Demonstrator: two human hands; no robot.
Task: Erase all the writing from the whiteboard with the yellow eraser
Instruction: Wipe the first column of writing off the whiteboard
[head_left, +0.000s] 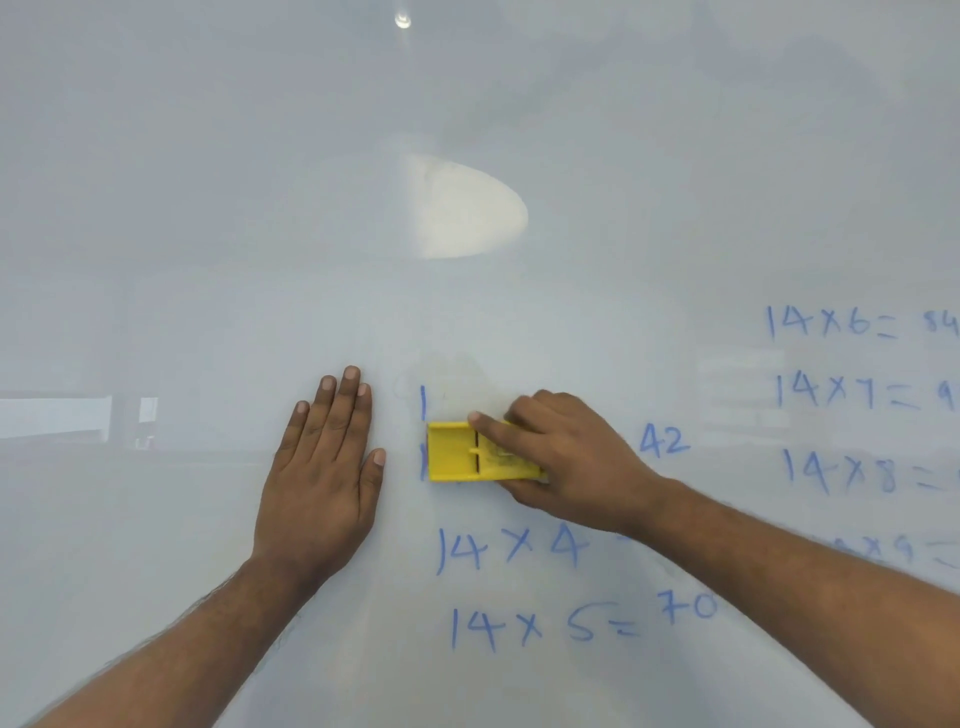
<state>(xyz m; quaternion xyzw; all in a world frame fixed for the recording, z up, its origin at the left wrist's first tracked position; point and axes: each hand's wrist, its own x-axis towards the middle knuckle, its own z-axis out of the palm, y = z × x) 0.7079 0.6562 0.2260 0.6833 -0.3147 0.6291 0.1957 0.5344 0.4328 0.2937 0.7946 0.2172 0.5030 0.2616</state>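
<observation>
Glossy white whiteboard (208, 234) fills the whole head view, with a pale oval glare patch (467, 210) near its middle and a small bright light spot (402, 21) near the top edge. Blue marker writing (524, 623) sits on the lower right part of the board: "14 x 4" and "14 x 5 = 70" low in the centre, a lone "42" beside the right wrist, and a second column at the far right reading "14 x 6 =", "14 x 7 =", "14 x 8 =", cut off by the frame edge. A single blue stroke stands just above the eraser.

The left hand (324, 467) lies flat against the board, palm down, fingers straight, close together and pointing upward, thumb spread toward the eraser; its forearm comes in from the lower left corner. It holds nothing.

The right hand (561, 462) reaches in from the lower right, forearm slanting up and left. Its fingers curl over the yellow rectangular plastic eraser (457, 451), the index finger stretched along the eraser's top edge, and it grips the eraser's right half against the board. The eraser lies just right of the left thumb, above "14 x 4", covering part of a written line.
</observation>
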